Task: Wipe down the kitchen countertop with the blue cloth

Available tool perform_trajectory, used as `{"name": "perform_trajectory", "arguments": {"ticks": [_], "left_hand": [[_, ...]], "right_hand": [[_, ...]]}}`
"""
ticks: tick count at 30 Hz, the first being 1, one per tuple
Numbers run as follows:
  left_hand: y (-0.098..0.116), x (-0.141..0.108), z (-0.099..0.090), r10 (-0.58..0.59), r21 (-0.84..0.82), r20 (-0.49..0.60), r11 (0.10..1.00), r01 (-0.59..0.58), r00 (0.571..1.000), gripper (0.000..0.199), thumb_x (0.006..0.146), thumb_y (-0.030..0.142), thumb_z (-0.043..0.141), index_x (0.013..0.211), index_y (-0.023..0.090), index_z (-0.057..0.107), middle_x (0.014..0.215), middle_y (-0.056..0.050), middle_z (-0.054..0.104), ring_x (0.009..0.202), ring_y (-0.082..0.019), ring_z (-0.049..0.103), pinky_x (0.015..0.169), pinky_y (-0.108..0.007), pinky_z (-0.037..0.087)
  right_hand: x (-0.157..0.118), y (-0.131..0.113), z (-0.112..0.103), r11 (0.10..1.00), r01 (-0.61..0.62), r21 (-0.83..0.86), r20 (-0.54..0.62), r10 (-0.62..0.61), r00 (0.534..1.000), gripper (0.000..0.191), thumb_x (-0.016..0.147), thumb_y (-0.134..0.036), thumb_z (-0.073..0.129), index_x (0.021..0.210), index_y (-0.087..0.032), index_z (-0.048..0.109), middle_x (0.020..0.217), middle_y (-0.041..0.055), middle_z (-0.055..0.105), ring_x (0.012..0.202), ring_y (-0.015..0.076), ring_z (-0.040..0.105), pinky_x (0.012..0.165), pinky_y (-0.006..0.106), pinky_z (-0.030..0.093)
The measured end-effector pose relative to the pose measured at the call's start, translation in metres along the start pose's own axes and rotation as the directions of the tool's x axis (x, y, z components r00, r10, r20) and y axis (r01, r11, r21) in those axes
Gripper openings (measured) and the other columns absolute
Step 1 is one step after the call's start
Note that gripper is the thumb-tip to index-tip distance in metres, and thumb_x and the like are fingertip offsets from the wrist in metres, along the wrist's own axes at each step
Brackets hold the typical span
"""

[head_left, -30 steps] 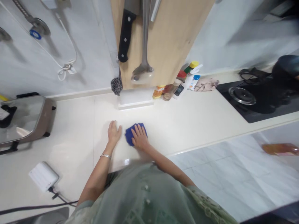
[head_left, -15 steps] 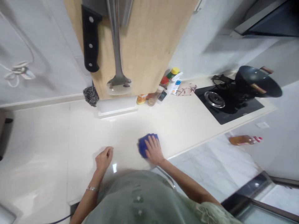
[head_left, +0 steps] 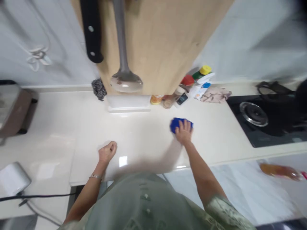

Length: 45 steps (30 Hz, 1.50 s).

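Observation:
Pressed down on a blue cloth (head_left: 176, 124), my right hand (head_left: 184, 132) has its fingers laid over it on the white countertop (head_left: 144, 131). Part of the cloth shows beyond the fingers on the left and far side. My left hand (head_left: 107, 152) rests as a loose fist on the counter, well to the left of the cloth, with nothing visible in it. Behind the right hand, close to the wall, stand several bottles, one with a yellow cap (head_left: 205, 70) and one with a red cap (head_left: 187, 80).
A wooden board (head_left: 163, 48) with a hanging ladle (head_left: 126, 81) and a black-handled knife (head_left: 92, 35) juts into view above. A crumpled beige cloth (head_left: 216, 95) lies beside the black stove (head_left: 254, 127). At left are a brown appliance (head_left: 16, 111), a white box (head_left: 14, 179) and a black cord (head_left: 43, 196).
My right hand has slid the blue cloth away from me and to the right, toward the bottles. The left fist stays in place. The view has shifted left.

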<state>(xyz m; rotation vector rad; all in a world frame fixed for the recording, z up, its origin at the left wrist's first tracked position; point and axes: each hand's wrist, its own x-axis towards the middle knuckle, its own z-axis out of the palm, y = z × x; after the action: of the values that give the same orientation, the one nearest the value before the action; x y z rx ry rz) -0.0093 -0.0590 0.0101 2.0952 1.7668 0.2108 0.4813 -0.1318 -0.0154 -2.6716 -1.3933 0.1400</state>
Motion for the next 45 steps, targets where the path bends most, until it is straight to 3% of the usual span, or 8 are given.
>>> {"name": "perform_trajectory", "arguments": {"ticks": [4,7,13,21,28,34,40,45], "left_hand": [[0.017,0.0,0.002,-0.159,-0.184,-0.014,0.971,0.153,0.987,0.024,0.092,0.034,0.052,0.095,0.024,0.074,0.07,-0.002,0.067,0.068,-0.017,0.06,0.063,-0.025,0.032],[0.042,0.011,0.009,-0.196,-0.39,-0.005,0.903,0.178,0.981,0.028,0.094,0.033,0.049,0.095,0.024,0.075,0.072,-0.002,0.068,0.068,-0.016,0.06,0.063,-0.025,0.036],[0.049,0.05,0.001,-0.107,-0.619,0.007,0.781,0.088,0.994,0.033,0.095,0.033,0.045,0.099,0.02,0.076,0.069,0.001,0.067,0.063,-0.012,0.058,0.065,-0.022,0.044],[-0.119,0.045,-0.075,-0.44,-0.567,-0.131,0.769,0.297,0.888,0.033,0.093,0.025,0.044,0.101,0.017,0.075,0.08,-0.004,0.071,0.076,-0.016,0.062,0.074,-0.026,0.045],[-0.223,0.018,-0.113,-0.554,-0.421,-0.255,0.801,0.425,0.792,0.032,0.096,0.025,0.044,0.112,0.017,0.07,0.101,-0.013,0.071,0.099,-0.025,0.063,0.09,-0.036,0.045],[-0.255,0.02,-0.107,-0.285,-0.18,-0.412,0.957,0.229,0.865,0.033,0.098,0.024,0.044,0.121,0.012,0.065,0.127,-0.018,0.059,0.122,-0.029,0.052,0.109,-0.043,0.039],[-0.276,0.005,-0.107,-0.227,-0.153,-0.41,0.972,0.179,0.883,0.042,0.096,0.026,0.047,0.133,0.012,0.06,0.148,-0.016,0.05,0.141,-0.03,0.038,0.121,-0.045,0.028],[-0.281,-0.006,-0.105,-0.243,-0.133,-0.407,0.969,0.206,0.881,0.058,0.099,0.038,0.038,0.152,0.013,0.042,0.165,-0.014,0.03,0.156,-0.033,0.013,0.127,-0.058,0.008]], "right_hand": [[-0.029,0.055,0.007,0.974,-0.226,0.013,-0.083,0.226,0.971,0.066,0.101,-0.045,0.026,0.159,-0.013,0.031,0.166,0.0222,0.021,0.154,0.0396,0.014,0.114,0.074,0.022],[-0.077,0.03,0.02,0.984,-0.176,-0.015,-0.206,0.169,0.964,0.066,0.1,-0.042,0.031,0.157,-0.01,0.035,0.163,0.026,0.027,0.153,0.0426,0.016,0.112,0.076,0.024],[-0.122,-0.124,0.034,0.993,0.084,-0.079,-0.138,-0.095,0.986,0.064,0.1,-0.038,0.03,0.155,-0.007,0.038,0.163,0.0261,0.027,0.154,0.0417,0.015,0.113,0.075,0.024],[-0.114,-0.348,0.044,0.925,0.38,0.009,0.059,-0.379,0.923,0.066,0.099,-0.037,0.032,0.159,-0.009,0.03,0.168,0.0222,0.014,0.155,0.0419,0.004,0.115,0.078,0.01],[-0.234,-0.448,0.053,0.535,0.832,0.145,0.116,-0.845,0.522,0.065,0.099,-0.041,0.043,0.158,-0.015,0.035,0.17,0.017,0.014,0.156,0.0379,0.002,0.122,0.067,0.004],[-0.267,-0.358,0.035,0.184,0.953,0.239,0.172,-0.974,0.145,0.059,0.098,-0.039,0.048,0.155,-0.026,0.042,0.169,0.0091,0.022,0.157,0.0314,0.009,0.124,0.061,0.009],[-0.235,-0.21,0.023,0.468,0.883,0.029,0.262,-0.857,0.445,0.059,0.095,-0.036,0.044,0.153,-0.022,0.046,0.168,0.0113,0.024,0.157,0.0331,0.011,0.124,0.06,0.016],[-0.194,-0.232,0.042,0.708,0.699,-0.101,0.106,-0.691,0.715,0.064,0.098,-0.035,0.034,0.159,-0.02,0.031,0.17,0.0135,0.018,0.157,0.0343,0.008,0.121,0.064,0.017]]}}
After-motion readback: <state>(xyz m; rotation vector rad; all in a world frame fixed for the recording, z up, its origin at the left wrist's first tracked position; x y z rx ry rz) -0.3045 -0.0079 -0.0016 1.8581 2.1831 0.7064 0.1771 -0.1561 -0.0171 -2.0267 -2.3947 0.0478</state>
